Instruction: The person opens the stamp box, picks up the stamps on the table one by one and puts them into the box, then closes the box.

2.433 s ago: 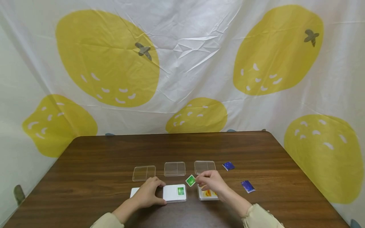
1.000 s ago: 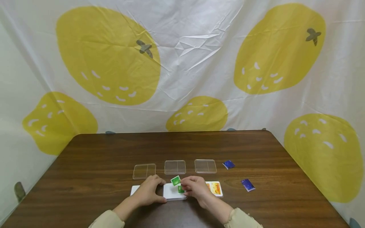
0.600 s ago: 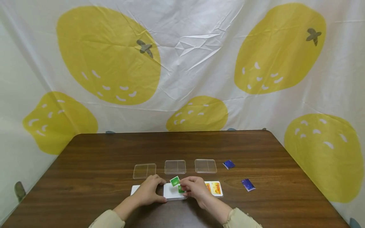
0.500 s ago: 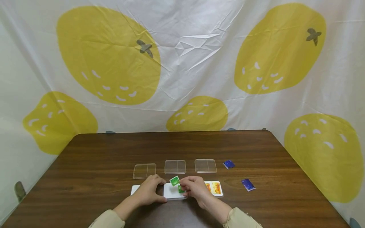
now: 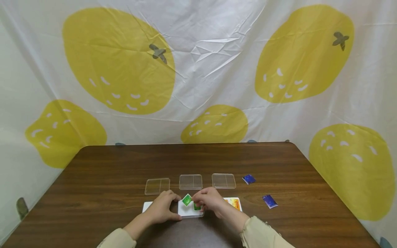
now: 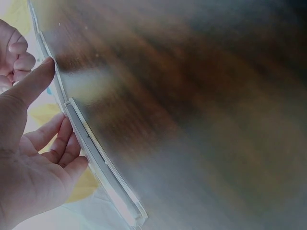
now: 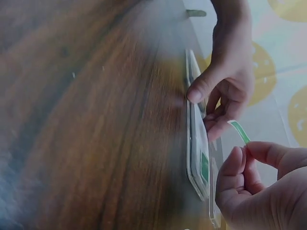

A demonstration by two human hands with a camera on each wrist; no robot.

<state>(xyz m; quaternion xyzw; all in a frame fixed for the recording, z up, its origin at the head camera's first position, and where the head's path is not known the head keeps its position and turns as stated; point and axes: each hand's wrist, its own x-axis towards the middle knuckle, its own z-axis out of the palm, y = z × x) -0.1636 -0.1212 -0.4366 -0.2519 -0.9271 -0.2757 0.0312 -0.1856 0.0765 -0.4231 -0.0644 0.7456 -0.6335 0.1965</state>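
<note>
A flat, white-topped case (image 5: 184, 211) lies at the front middle of the table. My left hand (image 5: 162, 207) grips its left end, thumb at the near edge and fingers at the far edge. Between the thumb and index finger of my right hand (image 5: 212, 202), a small green square sticker (image 5: 186, 199) with a white border is pinched by one corner, above the case. In the right wrist view this sticker (image 7: 240, 131) bends slightly. Another green sticker (image 7: 205, 166) sits on the right part of the case's top, partly covered by my right fingers in the head view.
Left of the middle case, a second white case (image 5: 146, 206) is partly behind my left hand. To the right, a case with orange stickers (image 5: 234, 203) is partly hidden. Behind are three clear lids (image 5: 190, 182) in a row. Two blue packets (image 5: 249, 179) lie at the right.
My right hand has carried the green sticker leftward from near the orange-stickered case to over the middle case, then slightly lower, turning it. My left hand has kept its grip.
</note>
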